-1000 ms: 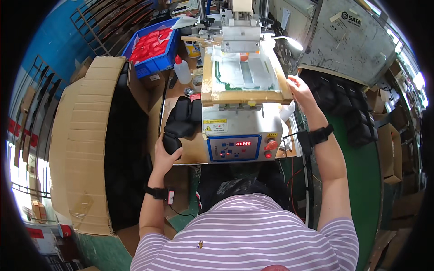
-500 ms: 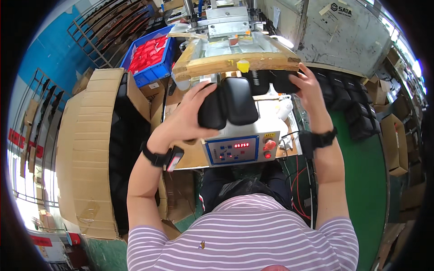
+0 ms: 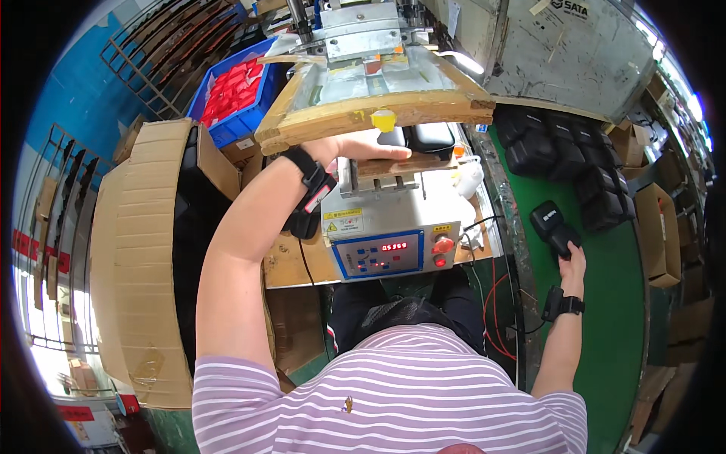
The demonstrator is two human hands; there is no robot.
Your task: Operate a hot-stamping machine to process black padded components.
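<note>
Beneath the wooden-framed screen (image 3: 378, 113), my left hand (image 3: 359, 147) reaches in with its thumb along the near side of an unfolded black case (image 3: 432, 138). Its other fingers are mostly hidden, but it appears closed on the left part of the case. The case lies at a fixture (image 3: 386, 178) on top of the machine. Out to the right, over the green surface, my right hand (image 3: 572, 266) is closed on the near end of another unfolded black case (image 3: 546, 218), its two halves end to end.
Several black cases (image 3: 563, 151) stand in rows at the far right, on the green surface (image 3: 597, 303). A control panel (image 3: 378, 255) faces me. Left are a large carton (image 3: 144, 250) and a blue crate (image 3: 234, 130) of red pieces. The screen's frame overhangs my left hand.
My left hand has moved the unfolded case from in front of the screen to beneath it. The right hand has swung from the screen's right corner out over the green surface, carrying a case.
</note>
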